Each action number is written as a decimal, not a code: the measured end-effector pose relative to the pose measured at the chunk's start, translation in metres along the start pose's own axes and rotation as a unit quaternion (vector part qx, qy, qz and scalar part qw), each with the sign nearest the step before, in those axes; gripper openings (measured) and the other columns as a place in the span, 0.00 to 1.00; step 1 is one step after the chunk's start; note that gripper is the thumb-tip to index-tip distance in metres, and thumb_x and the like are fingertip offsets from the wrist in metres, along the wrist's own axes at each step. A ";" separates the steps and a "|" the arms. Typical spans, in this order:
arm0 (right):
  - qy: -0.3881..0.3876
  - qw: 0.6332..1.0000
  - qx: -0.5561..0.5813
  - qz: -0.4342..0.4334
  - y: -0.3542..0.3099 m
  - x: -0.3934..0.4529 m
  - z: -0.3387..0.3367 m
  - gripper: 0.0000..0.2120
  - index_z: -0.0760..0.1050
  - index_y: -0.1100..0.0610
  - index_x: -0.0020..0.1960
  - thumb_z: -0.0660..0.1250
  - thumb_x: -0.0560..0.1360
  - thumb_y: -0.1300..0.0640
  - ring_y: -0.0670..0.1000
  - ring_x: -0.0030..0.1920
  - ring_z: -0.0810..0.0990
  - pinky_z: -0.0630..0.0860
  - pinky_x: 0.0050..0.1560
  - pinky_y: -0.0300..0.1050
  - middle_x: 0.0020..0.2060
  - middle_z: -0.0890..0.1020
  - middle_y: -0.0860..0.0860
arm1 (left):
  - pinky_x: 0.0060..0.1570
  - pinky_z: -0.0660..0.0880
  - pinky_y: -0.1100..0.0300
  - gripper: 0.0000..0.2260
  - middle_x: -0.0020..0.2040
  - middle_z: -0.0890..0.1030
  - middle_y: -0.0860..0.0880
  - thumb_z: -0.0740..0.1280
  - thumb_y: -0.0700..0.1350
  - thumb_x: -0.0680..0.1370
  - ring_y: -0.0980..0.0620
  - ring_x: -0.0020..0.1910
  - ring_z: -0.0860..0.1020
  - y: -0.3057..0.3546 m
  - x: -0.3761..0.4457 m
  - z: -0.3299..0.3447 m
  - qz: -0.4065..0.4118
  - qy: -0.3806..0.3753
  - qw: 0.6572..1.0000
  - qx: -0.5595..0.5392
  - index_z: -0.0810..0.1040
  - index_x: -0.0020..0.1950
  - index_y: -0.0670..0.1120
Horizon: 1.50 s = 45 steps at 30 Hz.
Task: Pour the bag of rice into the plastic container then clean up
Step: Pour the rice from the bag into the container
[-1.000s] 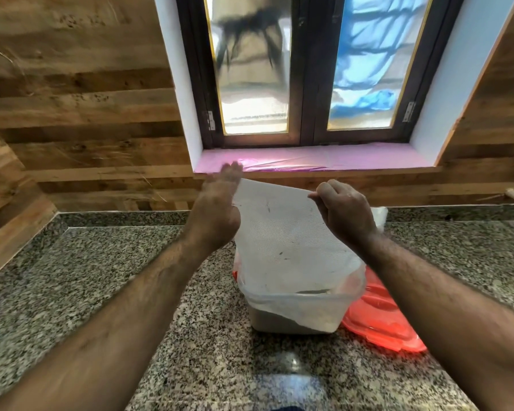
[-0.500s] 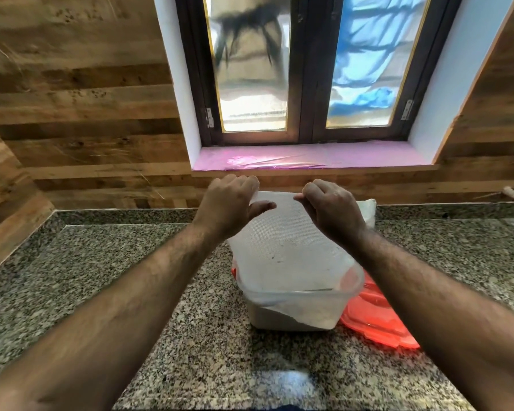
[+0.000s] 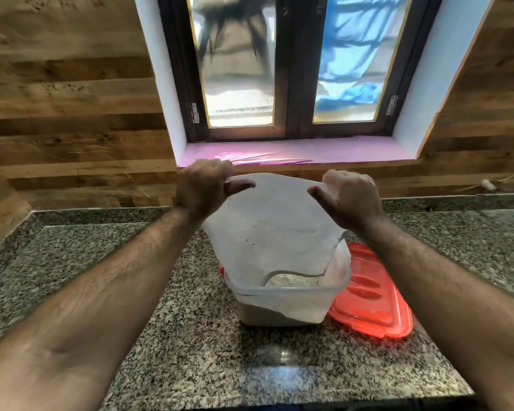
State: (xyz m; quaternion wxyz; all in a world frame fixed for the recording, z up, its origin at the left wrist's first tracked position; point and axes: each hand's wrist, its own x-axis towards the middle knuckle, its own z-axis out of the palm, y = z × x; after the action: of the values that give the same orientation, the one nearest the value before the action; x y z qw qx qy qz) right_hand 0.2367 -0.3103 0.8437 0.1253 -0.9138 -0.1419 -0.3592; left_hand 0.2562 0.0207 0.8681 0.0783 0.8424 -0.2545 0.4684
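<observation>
The white woven plastic rice bag is upended with its mouth down inside the clear rectangular plastic container, which sits on the speckled granite desk. The bag looks limp and there's rice in the tub, so I'd say the pour's nearly done, though I can't see whether any is left inside. Lidding and tidying remain. Left hand and right hand each pinch a top corner, grip closed tight. The red plastic lid lies beside the tub.

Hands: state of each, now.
Left hand: grips the top edge of the bag.
Right hand: grips the same edge, further right.
</observation>
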 end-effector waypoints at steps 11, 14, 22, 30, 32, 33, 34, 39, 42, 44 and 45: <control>-0.016 0.991 0.099 0.084 -0.001 0.007 -0.002 0.32 0.67 0.53 0.37 0.44 0.82 0.28 0.47 0.31 0.68 0.60 0.31 0.42 0.31 0.71 0.49 | 0.31 0.50 0.67 0.27 0.27 0.66 0.52 0.71 0.69 0.76 0.53 0.24 0.64 -0.004 0.012 0.001 -0.001 -0.022 0.999 -0.026 0.64 0.34 0.52; -0.007 0.918 0.321 0.232 -0.010 0.010 0.003 0.34 0.75 0.58 0.51 0.49 0.82 0.29 0.50 0.41 0.77 0.72 0.40 0.45 0.41 0.81 0.54 | 0.32 0.53 0.64 0.27 0.27 0.67 0.51 0.71 0.69 0.76 0.52 0.24 0.65 -0.008 0.009 0.002 -0.013 -0.026 0.999 -0.025 0.65 0.34 0.51; 0.108 0.888 0.310 0.323 -0.024 0.023 0.019 0.28 0.80 0.59 0.42 0.60 0.86 0.38 0.46 0.35 0.77 0.71 0.37 0.41 0.34 0.81 0.49 | 0.29 0.70 0.58 0.34 0.29 0.75 0.50 0.61 0.78 0.75 0.51 0.25 0.73 0.029 0.016 0.009 0.029 -0.133 0.989 -0.049 0.77 0.36 0.46; 0.185 0.829 0.410 0.331 -0.039 0.032 0.009 0.30 0.78 0.55 0.48 0.51 0.82 0.31 0.48 0.38 0.78 0.76 0.39 0.43 0.37 0.80 0.52 | 0.35 0.72 0.58 0.28 0.32 0.75 0.52 0.65 0.73 0.76 0.53 0.31 0.76 0.067 0.037 0.018 0.090 -0.226 0.970 -0.006 0.73 0.38 0.48; 0.211 0.797 0.442 0.354 -0.039 0.024 0.007 0.30 0.75 0.49 0.55 0.47 0.78 0.28 0.49 0.45 0.81 0.79 0.45 0.38 0.47 0.82 0.54 | 0.32 0.76 0.58 0.27 0.29 0.74 0.51 0.63 0.73 0.76 0.52 0.27 0.74 0.057 0.039 0.019 0.099 -0.175 0.979 -0.023 0.71 0.35 0.49; 0.216 0.780 0.455 0.371 -0.038 0.018 0.008 0.28 0.73 0.45 0.55 0.47 0.76 0.25 0.51 0.48 0.82 0.80 0.48 0.40 0.49 0.82 0.56 | 0.32 0.77 0.58 0.28 0.28 0.73 0.51 0.61 0.73 0.76 0.52 0.26 0.74 0.053 0.040 0.020 0.099 -0.148 0.983 -0.032 0.71 0.34 0.49; 0.207 0.771 0.457 0.392 -0.038 0.011 0.010 0.29 0.72 0.44 0.53 0.47 0.75 0.22 0.53 0.48 0.82 0.81 0.50 0.47 0.49 0.81 0.56 | 0.31 0.76 0.58 0.28 0.27 0.73 0.51 0.59 0.74 0.76 0.52 0.24 0.73 0.050 0.040 0.022 0.099 -0.127 0.986 -0.039 0.71 0.33 0.50; 0.049 0.820 0.421 0.384 -0.044 -0.031 0.020 0.45 0.77 0.46 0.56 0.42 0.67 0.14 0.47 0.48 0.83 0.79 0.49 0.47 0.46 0.83 0.44 | 0.32 0.75 0.59 0.28 0.25 0.70 0.52 0.57 0.73 0.77 0.53 0.23 0.72 0.046 0.047 0.026 0.113 -0.093 0.988 -0.054 0.70 0.32 0.51; 0.000 0.823 0.440 0.360 -0.044 -0.045 0.019 0.47 0.78 0.46 0.62 0.43 0.68 0.14 0.48 0.56 0.83 0.79 0.58 0.51 0.54 0.85 0.46 | 0.34 0.74 0.60 0.29 0.26 0.69 0.53 0.62 0.70 0.78 0.55 0.23 0.71 0.043 0.048 0.030 0.127 -0.074 0.988 -0.052 0.76 0.31 0.46; -0.049 0.799 0.467 0.376 -0.041 -0.050 0.019 0.50 0.80 0.50 0.66 0.43 0.70 0.15 0.54 0.61 0.84 0.79 0.63 0.55 0.59 0.86 0.52 | 0.36 0.71 0.61 0.28 0.26 0.68 0.54 0.65 0.68 0.78 0.56 0.24 0.69 0.041 0.048 0.033 0.142 -0.060 0.987 -0.049 0.77 0.31 0.46; -0.062 0.784 0.480 0.389 -0.036 -0.052 0.021 0.49 0.82 0.50 0.65 0.43 0.71 0.16 0.57 0.61 0.84 0.80 0.63 0.57 0.59 0.87 0.56 | 0.36 0.71 0.61 0.27 0.26 0.68 0.54 0.66 0.67 0.78 0.56 0.24 0.69 0.040 0.048 0.034 0.148 -0.055 0.986 -0.046 0.77 0.31 0.46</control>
State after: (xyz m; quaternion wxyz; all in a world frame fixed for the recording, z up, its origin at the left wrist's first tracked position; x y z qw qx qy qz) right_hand 0.2006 -0.2784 0.7973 0.6680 -0.7335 0.0643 -0.1083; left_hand 0.2823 -0.0434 0.8844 0.0326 0.8156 -0.4017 0.4153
